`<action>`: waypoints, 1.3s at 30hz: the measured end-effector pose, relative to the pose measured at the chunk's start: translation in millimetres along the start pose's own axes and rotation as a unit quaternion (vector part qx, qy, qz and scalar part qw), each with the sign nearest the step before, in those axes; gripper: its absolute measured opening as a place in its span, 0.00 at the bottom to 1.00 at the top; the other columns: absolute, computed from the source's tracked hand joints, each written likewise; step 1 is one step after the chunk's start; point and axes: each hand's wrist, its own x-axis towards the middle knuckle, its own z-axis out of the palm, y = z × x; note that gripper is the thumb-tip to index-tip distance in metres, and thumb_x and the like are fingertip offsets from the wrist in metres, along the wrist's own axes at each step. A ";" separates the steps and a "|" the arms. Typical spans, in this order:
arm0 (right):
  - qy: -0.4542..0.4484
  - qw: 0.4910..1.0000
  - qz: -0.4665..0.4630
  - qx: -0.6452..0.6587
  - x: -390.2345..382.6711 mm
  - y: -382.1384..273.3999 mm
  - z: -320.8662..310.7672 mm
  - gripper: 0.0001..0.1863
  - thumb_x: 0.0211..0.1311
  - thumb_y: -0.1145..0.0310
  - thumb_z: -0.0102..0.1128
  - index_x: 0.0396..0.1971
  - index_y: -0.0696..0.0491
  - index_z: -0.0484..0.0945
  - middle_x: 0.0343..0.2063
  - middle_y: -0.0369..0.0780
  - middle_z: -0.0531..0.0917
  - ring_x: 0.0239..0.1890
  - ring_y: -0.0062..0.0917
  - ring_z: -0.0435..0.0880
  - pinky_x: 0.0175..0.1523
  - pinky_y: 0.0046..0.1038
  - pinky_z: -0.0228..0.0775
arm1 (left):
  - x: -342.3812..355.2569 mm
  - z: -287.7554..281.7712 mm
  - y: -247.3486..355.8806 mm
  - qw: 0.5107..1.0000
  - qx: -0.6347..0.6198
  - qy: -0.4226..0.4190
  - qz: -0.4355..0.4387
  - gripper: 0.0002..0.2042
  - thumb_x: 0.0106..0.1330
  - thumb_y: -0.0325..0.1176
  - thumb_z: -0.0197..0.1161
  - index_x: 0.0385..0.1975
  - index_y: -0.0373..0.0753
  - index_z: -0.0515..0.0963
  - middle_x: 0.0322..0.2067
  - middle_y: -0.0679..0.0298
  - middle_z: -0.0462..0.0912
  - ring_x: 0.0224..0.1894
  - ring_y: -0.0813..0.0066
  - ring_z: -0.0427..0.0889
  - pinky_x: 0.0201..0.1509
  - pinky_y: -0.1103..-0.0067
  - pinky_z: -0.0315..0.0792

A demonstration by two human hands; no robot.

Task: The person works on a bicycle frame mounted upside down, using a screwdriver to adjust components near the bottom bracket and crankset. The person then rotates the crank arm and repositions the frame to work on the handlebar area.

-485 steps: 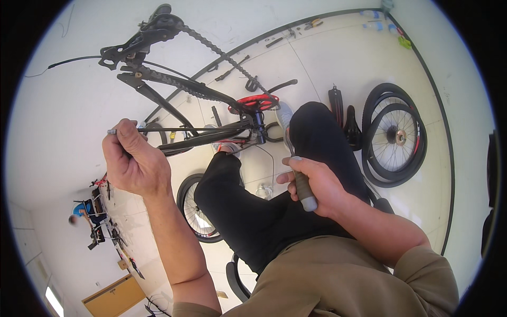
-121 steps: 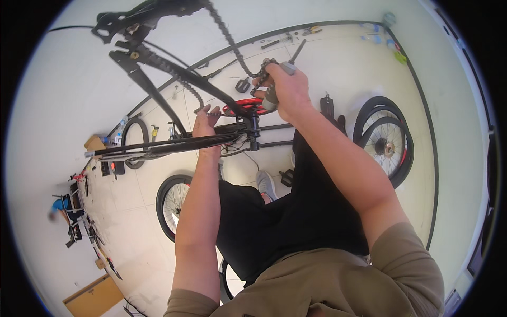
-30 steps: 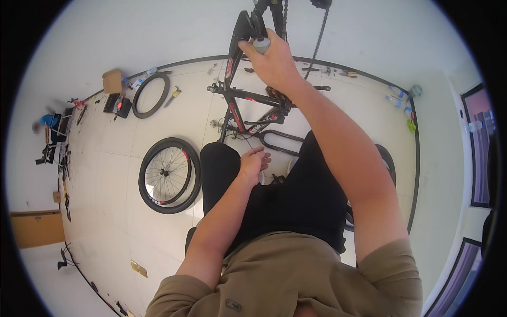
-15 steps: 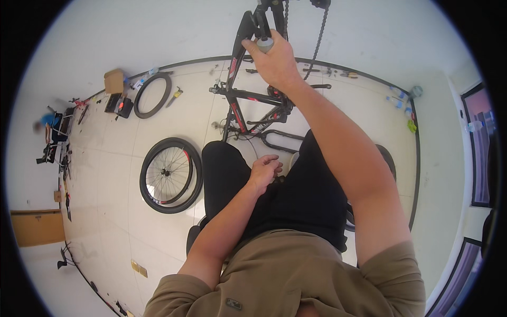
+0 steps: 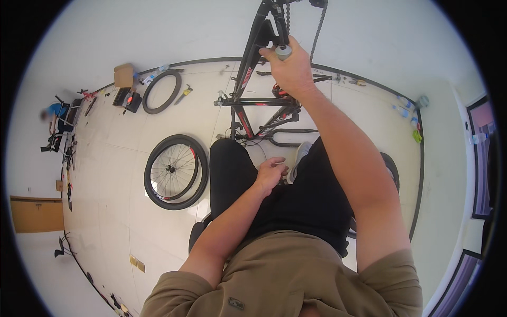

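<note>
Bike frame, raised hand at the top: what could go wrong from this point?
The right hand alone grips a grey-ended tool on the black bike frame; the left hand rests on the thigh, so the frame might swing. The loose chain hangs close by and could catch fingers.

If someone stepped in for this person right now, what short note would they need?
Right hand: raised, closed around a small grey cylinder-shaped tool held against the black bike frame.
Left hand: loosely curled, holding nothing, resting on the lap of the black trousers.
Chain hangs loose beside the frame.
One wheel lies flat on the floor to the left, off the bike; a bare tyre lies farther back.
Done: wheel removed. Left: the work at the frame is not finished; wheel not refitted.
</note>
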 end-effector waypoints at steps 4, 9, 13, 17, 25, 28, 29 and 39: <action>-0.005 1.000 -0.009 0.012 3.4 1.3 -3.4 0.18 0.59 0.61 0.71 0.39 0.59 0.75 0.25 0.42 0.86 0.28 0.30 0.84 0.39 0.31 0.74 | -4.2 -4.2 0.7 1.000 -0.009 0.010 -0.005 0.18 0.68 0.29 0.59 0.56 0.34 0.74 0.42 0.59 0.84 0.40 0.73 0.82 0.43 0.77 0.75; -0.035 0.999 0.031 -0.004 7.6 1.9 -9.6 0.23 0.59 0.57 0.70 0.45 0.57 0.76 0.30 0.47 0.86 0.33 0.36 0.85 0.42 0.34 0.74 | -8.8 -6.9 -4.9 1.000 0.005 0.017 0.001 0.17 0.68 0.28 0.59 0.56 0.33 0.75 0.41 0.58 0.84 0.39 0.73 0.83 0.43 0.78 0.76; -0.050 0.998 0.046 -0.001 17.3 7.4 -3.4 0.29 0.57 0.52 0.70 0.49 0.59 0.75 0.29 0.50 0.86 0.37 0.42 0.85 0.45 0.37 0.75 | -14.8 -10.6 -9.8 0.999 0.033 0.022 0.011 0.16 0.69 0.27 0.58 0.55 0.32 0.75 0.40 0.58 0.85 0.39 0.73 0.83 0.43 0.78 0.77; -0.062 0.997 0.048 0.006 18.0 5.5 -6.4 0.27 0.57 0.52 0.70 0.45 0.59 0.75 0.29 0.49 0.85 0.37 0.42 0.85 0.45 0.37 0.75 | -25.5 -7.7 -18.4 0.998 0.055 0.009 0.008 0.16 0.69 0.26 0.58 0.55 0.32 0.75 0.41 0.58 0.85 0.40 0.73 0.83 0.46 0.78 0.77; -0.034 0.999 0.018 -0.012 6.1 3.3 -0.3 0.25 0.56 0.54 0.71 0.45 0.58 0.78 0.33 0.48 0.85 0.38 0.39 0.83 0.48 0.34 0.73 | -27.0 -0.1 -15.1 0.995 0.098 -0.005 -0.012 0.17 0.67 0.27 0.58 0.56 0.32 0.75 0.43 0.57 0.85 0.42 0.72 0.83 0.48 0.78 0.75; -0.034 0.999 0.002 -0.010 -2.0 3.4 0.5 0.25 0.57 0.54 0.70 0.44 0.59 0.78 0.33 0.49 0.85 0.38 0.40 0.83 0.48 0.35 0.73 | -27.7 2.1 -15.8 0.996 0.089 -0.001 -0.022 0.17 0.67 0.28 0.59 0.56 0.32 0.75 0.43 0.57 0.85 0.43 0.72 0.82 0.47 0.78 0.75; -0.039 0.999 0.000 -0.006 -5.9 3.3 0.9 0.25 0.57 0.54 0.70 0.44 0.59 0.78 0.33 0.50 0.84 0.38 0.40 0.83 0.48 0.35 0.73 | -27.0 1.6 -18.7 0.996 0.085 -0.004 -0.018 0.17 0.67 0.28 0.59 0.56 0.33 0.75 0.43 0.57 0.85 0.43 0.73 0.82 0.47 0.78 0.75; -0.085 0.996 0.036 0.012 -9.8 1.5 3.7 0.23 0.59 0.54 0.67 0.44 0.59 0.78 0.28 0.46 0.83 0.32 0.34 0.82 0.45 0.32 0.73 | -23.9 7.1 -26.7 0.994 0.107 -0.002 0.014 0.17 0.67 0.29 0.60 0.55 0.33 0.77 0.43 0.59 0.84 0.43 0.74 0.80 0.48 0.80 0.74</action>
